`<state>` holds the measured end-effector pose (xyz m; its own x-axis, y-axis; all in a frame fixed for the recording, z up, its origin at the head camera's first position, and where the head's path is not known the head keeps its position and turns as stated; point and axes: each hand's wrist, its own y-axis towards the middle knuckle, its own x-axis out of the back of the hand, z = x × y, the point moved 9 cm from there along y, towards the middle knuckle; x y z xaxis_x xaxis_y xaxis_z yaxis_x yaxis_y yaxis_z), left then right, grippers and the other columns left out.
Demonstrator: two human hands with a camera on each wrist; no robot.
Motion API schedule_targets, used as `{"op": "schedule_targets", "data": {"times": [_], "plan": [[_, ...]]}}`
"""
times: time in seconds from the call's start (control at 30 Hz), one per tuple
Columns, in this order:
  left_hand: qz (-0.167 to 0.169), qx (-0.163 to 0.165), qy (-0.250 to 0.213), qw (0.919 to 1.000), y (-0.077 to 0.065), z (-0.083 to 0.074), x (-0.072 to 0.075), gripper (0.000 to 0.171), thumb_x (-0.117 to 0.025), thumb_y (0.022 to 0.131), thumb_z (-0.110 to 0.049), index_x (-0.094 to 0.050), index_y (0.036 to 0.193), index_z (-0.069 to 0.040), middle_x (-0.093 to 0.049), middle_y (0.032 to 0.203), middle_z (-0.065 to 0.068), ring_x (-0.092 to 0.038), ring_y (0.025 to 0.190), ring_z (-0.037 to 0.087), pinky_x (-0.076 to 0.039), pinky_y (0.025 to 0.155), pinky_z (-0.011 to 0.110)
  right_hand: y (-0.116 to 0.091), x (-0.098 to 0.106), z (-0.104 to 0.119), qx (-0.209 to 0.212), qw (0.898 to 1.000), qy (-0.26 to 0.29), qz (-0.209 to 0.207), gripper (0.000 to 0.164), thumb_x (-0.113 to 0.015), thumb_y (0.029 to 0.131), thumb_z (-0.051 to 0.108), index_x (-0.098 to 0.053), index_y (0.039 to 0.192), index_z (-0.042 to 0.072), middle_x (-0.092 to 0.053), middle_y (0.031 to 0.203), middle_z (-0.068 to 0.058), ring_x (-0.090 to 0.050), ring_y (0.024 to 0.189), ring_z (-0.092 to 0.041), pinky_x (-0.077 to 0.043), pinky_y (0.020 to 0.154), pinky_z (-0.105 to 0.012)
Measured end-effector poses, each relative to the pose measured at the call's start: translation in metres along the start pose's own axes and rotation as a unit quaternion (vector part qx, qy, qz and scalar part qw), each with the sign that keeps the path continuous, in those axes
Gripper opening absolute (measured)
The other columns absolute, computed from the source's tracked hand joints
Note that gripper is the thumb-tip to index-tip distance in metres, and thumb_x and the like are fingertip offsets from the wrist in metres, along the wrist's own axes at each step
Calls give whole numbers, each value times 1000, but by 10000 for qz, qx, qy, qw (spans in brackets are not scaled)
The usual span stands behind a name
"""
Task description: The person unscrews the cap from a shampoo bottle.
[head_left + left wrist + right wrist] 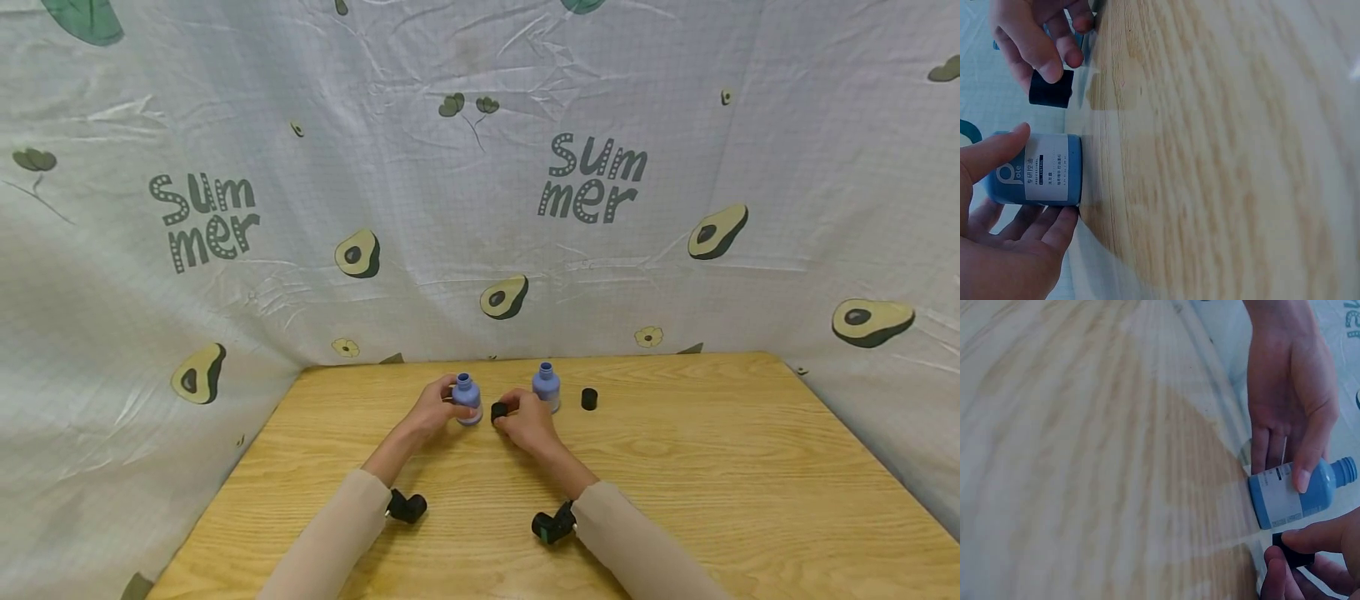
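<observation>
A small blue bottle (466,397) with a bare threaded neck stands upright on the wooden table, my left hand (435,407) gripping it round the body. In the left wrist view the white label of this bottle (1047,169) faces the camera, thumb on one side and fingers on the other. Just right of it, my right hand (528,422) pinches a black cap (499,411) between thumb and fingers, low over the table. The right wrist view shows that cap (1296,555) beside the bottle's base.
Behind my right hand stands a second blue bottle (547,386), uncapped, its lower part partly hidden by the hand. Another black cap (589,399) lies to its right. A printed white cloth (420,200) hangs along the back and sides of the table (712,467).
</observation>
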<state>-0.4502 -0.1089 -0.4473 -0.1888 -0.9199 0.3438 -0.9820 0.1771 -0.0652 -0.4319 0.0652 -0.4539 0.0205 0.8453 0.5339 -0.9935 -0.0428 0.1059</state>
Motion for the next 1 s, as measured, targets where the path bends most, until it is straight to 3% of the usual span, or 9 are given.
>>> {"op": "schedule_targets", "data": {"times": [0.37,0.73,1.0], "plan": [[17,-32,-17,10000,-2,1,2,62,-78,85,2,-55,142,-2,-60,142,27,-54,136,44,-42,113,59,2,0,1,-20,9987,-404,-303,28,-79,81,4,-73,108,3,-75,105,-13,-69,102,-29,-55,93,-45],[-55,-58,76,9999,-2,-2,0,64,-77,84,3,-54,144,-2,-59,142,27,-56,133,43,-45,112,58,-1,4,1,-115,9962,-655,-565,31,-76,84,5,-73,115,3,-75,112,-15,-70,108,-33,-57,93,-48],[-34,23,117,9999,-6,-3,1,71,-77,80,9,-51,146,-3,-54,147,28,-52,137,46,-39,116,61,-5,7,8,192,9954,-854,-387,38,-75,82,1,-70,120,-2,-74,118,-18,-69,111,-37,-56,96,-49]]}}
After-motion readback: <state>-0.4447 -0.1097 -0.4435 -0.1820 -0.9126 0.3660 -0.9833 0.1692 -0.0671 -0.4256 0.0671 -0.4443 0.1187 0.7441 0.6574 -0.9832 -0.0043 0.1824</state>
